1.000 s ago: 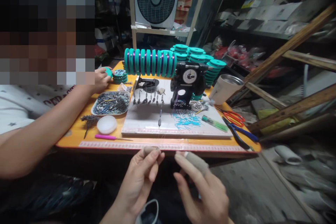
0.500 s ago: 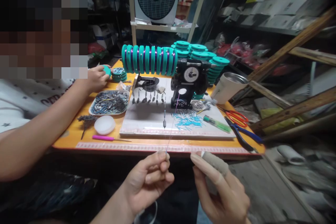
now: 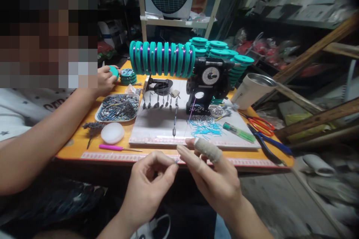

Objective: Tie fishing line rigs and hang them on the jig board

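My left hand (image 3: 153, 185) pinches the end of a thin line between thumb and index finger, just in front of the table edge. Up from there the fishing line (image 3: 192, 110) runs to a black winding machine (image 3: 206, 93), showing purple near it. My right hand (image 3: 217, 177) is beside the left fingertips, its fingers stretched out and partly apart, one wearing a beige finger cover (image 3: 209, 150). Whether it touches the line I cannot tell. A row of teal spools (image 3: 162, 58) sits on the machine's shaft. Below hang several small sinkers, one lower sinker (image 3: 174, 132) near the board's front.
A co-worker's hand (image 3: 108, 78) holds a teal disc at left. A tray (image 3: 97, 115) of small parts, a white round lid (image 3: 112, 133) and a purple-handled tool (image 3: 110, 147) lie nearby. Blue-handled pliers (image 3: 265, 145), orange-handled scissors (image 3: 262, 126) and a cup (image 3: 249, 91) stand right.
My right hand has moved left and up, close to the left fingertips. My left hand has turned, thumb now nearer the camera, still pinching the line. The view has shifted slightly.
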{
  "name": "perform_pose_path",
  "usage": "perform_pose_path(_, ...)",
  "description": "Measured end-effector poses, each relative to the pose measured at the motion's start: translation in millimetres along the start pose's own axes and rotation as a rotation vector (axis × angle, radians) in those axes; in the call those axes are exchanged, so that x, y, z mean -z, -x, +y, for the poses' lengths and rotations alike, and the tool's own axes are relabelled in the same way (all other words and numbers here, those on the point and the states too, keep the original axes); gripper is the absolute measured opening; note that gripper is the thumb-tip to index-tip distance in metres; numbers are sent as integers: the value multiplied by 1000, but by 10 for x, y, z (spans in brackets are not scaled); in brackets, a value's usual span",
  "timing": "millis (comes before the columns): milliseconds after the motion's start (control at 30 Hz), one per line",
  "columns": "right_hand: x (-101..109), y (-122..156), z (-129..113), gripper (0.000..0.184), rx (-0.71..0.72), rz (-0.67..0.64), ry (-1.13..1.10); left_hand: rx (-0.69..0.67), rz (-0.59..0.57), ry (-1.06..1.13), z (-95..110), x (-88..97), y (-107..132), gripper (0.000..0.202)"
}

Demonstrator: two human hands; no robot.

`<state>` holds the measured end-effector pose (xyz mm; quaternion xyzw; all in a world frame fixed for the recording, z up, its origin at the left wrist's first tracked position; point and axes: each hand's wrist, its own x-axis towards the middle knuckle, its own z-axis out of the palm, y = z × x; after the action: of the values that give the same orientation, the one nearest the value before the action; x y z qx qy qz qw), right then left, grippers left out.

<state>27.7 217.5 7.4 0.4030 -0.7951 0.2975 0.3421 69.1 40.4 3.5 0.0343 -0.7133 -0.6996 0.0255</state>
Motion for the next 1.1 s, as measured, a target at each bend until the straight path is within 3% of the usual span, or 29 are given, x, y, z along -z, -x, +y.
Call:
perform_pose_path(167, 66, -174, 109, 24, 167, -32, -37, -129, 7, -248, 59, 113, 2, 24)
perform_pose_path(300, 48, -332, 72, 17, 78, -191, -272, -460, 6, -443, 90, 203, -42, 6)
perform_pose_path(433, -31, -464, 12, 16, -64, -354, -351, -762, 123, -611, 76, 235, -83, 19)
perform_pose_path(600, -71, -588, -18, 13, -165, -325, -259, -990, 178, -828, 104, 221, -105, 17)
perform_pose_path(767, -55, -612, -22, 18, -180, -321, -135, -1231, 52, -907, 149, 183, -138, 22)
perform_pose_path(833, -29, -555, -44, 15, -168, -217, -134, -1119, 21, -766, 119, 156, -125, 19)
perform_pose_path(867, -11, -511, -62, 14, -156, -127, -131, -961, 16, -648, 94, 140, -109, 15)
perform_pose_path(967, 36, -339, -134, 16, -204, 80, -138, -303, 3, -137, 11, 83, -44, 10)
perform_pose_path(1033, 37, -221, -187, 8, -340, 5, -246, 38, -7, 209, -28, 42, -8, 19)
perform_pose_path(1100, -1, -127, -239, 6, -492, -126, -423, 202, -1, 448, -47, 6, 13, 22)
